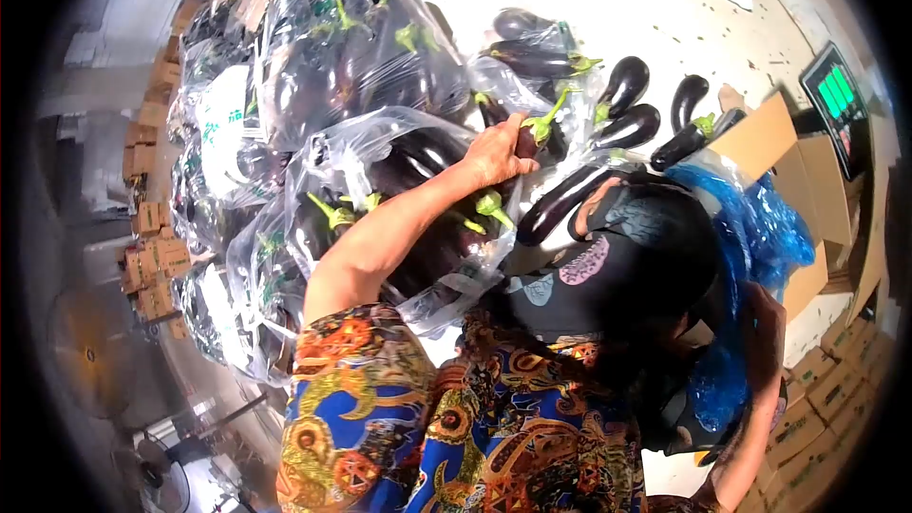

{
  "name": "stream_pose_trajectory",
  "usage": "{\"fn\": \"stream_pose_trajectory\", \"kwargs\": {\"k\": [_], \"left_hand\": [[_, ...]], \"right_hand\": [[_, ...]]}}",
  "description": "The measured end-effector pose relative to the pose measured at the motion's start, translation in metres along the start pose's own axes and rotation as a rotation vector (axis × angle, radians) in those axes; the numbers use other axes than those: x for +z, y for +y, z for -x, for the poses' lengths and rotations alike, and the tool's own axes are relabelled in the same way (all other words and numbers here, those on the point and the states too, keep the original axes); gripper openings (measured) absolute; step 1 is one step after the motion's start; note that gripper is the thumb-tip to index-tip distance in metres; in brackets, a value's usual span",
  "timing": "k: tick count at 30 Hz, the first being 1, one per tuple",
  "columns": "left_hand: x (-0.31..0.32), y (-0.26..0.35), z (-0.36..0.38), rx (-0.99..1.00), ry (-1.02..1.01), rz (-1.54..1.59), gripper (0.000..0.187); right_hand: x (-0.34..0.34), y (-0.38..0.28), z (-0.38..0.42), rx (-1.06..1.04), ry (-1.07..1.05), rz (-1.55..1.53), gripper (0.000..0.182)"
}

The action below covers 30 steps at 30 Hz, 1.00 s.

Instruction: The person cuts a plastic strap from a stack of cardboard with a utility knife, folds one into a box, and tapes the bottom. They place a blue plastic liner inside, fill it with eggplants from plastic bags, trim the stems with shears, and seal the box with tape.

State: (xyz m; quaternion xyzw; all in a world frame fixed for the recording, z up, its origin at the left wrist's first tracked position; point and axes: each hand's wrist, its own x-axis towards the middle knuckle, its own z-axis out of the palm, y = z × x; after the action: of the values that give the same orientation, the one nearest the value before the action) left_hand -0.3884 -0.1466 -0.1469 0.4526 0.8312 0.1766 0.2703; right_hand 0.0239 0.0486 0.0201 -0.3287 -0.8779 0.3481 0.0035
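At far left, stacked cardboard boxes (152, 256) line the wall beside clear bags of eggplants (332, 66). At centre, on the pale table (655, 9), the left hand (496, 154) grips an eggplant (530, 138) near its green stem. Lower right, the right hand (765, 337) seems closed on a blue plastic bag (736, 256) below a green-lit scale (836, 95).

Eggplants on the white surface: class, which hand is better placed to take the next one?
Left. The left hand grips an eggplant in the pile, while the right hand is far back, holding the blue bag.
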Motion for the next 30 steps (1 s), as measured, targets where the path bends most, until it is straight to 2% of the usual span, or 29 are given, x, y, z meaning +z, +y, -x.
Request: {"fn": "stream_pose_trajectory", "kwargs": {"k": [1, 2, 3, 5, 7, 8, 9, 11, 13, 15, 16, 19, 20, 21, 23, 24, 25, 27, 28, 29, 30], "left_hand": [[0.0, 0.01, -0.01, -0.142, -0.091, 0.021, 0.084], [-0.006, 0.014, -0.008, -0.122, 0.001, 0.054, 0.07], [-0.02, 0.014, -0.006, -0.12, 0.029, 0.217, 0.065], [-0.058, 0.019, 0.004, -0.08, 0.233, 0.64, 0.062], [-0.091, 0.008, 0.009, -0.124, 0.253, 1.106, 0.053], [-0.102, 0.008, 0.009, -0.06, 0.225, 1.276, 0.046], [-0.107, 0.012, 0.009, -0.041, 0.274, 1.396, 0.046], [-0.111, 0.019, 0.007, -0.016, 0.24, 1.474, 0.035], [-0.105, 0.023, 0.002, 0.003, 0.232, 1.435, 0.035], [-0.092, 0.022, -0.005, -0.093, 0.302, 1.354, 0.043], [-0.086, 0.024, -0.009, -0.141, 0.31, 1.338, 0.041], [-0.069, 0.027, -0.02, -0.381, 0.327, 1.187, 0.051], [-0.052, 0.018, -0.029, -0.435, 0.412, 1.165, 0.055], [-0.036, 0.002, -0.039, -0.448, 0.382, 1.172, 0.051], [-0.016, -0.021, -0.05, -0.574, 0.259, 1.068, 0.048], [-0.009, -0.028, -0.05, -0.65, 0.263, 1.045, 0.043], [-0.004, -0.049, -0.047, -0.648, 0.159, 1.019, 0.04], [-0.043, -0.034, -0.006, -0.348, 0.001, 1.006, 0.035], [-0.071, -0.018, 0.016, -0.205, -0.149, 0.917, 0.033], [-0.095, -0.009, 0.04, 0.026, -0.261, 0.657, 0.038], [-0.109, -0.008, 0.06, -0.019, -0.513, 0.677, 0.045]], "right_hand": [[-0.002, -0.006, 0.002, 0.044, -0.016, -0.004, 0.017], [-0.006, -0.014, 0.007, 0.051, 0.03, -0.025, 0.018], [-0.011, -0.014, 0.013, 0.086, 0.049, -0.042, 0.019], [-0.015, -0.015, 0.015, 0.125, 0.075, -0.082, 0.02], [-0.013, -0.004, 0.013, 0.142, 0.065, -0.114, 0.019], [-0.008, 0.002, 0.013, 0.136, 0.068, -0.123, 0.019], [-0.006, 0.005, 0.013, 0.134, 0.075, -0.129, 0.018], [-0.002, -0.008, 0.009, 0.105, 0.058, -0.09, 0.018], [-0.002, -0.017, 0.008, 0.066, 0.061, -0.059, 0.018], [-0.004, -0.02, 0.011, 0.003, 0.07, -0.033, 0.018], [-0.005, -0.019, 0.012, 0.017, 0.065, -0.05, 0.018], [-0.004, -0.013, 0.016, 0.054, 0.045, -0.087, 0.019], [-0.003, -0.012, 0.017, 0.064, 0.04, -0.087, 0.019], [-0.002, -0.012, 0.017, 0.071, 0.034, -0.087, 0.019], [-0.001, -0.013, 0.015, 0.042, 0.033, -0.071, 0.019], [-0.001, -0.013, 0.015, 0.027, 0.023, -0.063, 0.019], [-0.002, -0.015, 0.015, 0.032, 0.015, -0.043, 0.019], [-0.003, -0.018, 0.017, 0.047, 0.001, -0.01, 0.019], [0.0, -0.008, 0.02, 0.041, 0.021, -0.032, 0.02], [0.001, -0.003, 0.02, 0.047, -0.008, -0.02, 0.02], [0.002, -0.001, 0.02, 0.053, -0.035, -0.007, 0.021]]}}
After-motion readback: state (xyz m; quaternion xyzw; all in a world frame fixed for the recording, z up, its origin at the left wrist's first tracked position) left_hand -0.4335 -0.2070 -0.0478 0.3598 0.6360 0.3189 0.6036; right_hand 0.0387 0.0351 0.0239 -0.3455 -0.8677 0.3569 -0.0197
